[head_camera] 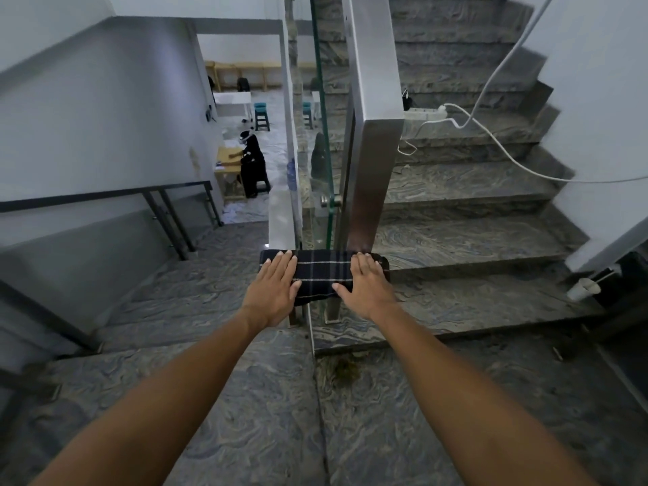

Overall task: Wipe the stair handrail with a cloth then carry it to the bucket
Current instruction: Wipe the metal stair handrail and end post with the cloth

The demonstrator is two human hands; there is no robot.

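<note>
- The person stands on the grey marbled stone landing (266, 398), both bare arms stretched forward to the turn of the stair rail.
- A dark navy plaid cloth with thin white stripes (324, 271) lies draped over the flat end of the brushed stainless-steel handrail (377, 100), directly under both palms; its near edge hangs down between the wrists.
- The left hand (273, 292) lies flat on the cloth's left end, fingers straight and close together, pressing rather than gripping; nothing is closed in it.
- The right hand (368, 289) lies the same way on the right end, open and flat, thumb spread inward toward the other hand.
- Just beyond the fingertips the steel rail rises steeply beside a green-edged glass panel (324, 142); a second rail drops away ahead of the left hand.
- My reading is that the wiping step is in hand: the cloth is spread and pressed on the rail, not bunched for carrying.
- The next move probably calls for sliding both palms along the steel with steady pressure, then closing the fingers to gather the cloth.
- No bucket shows anywhere near the hands, so the carry will need a turn to find it.
- A white cable (505, 149) trails across the steps to the right of the right hand, a tripping risk if the route goes that way.
</note>
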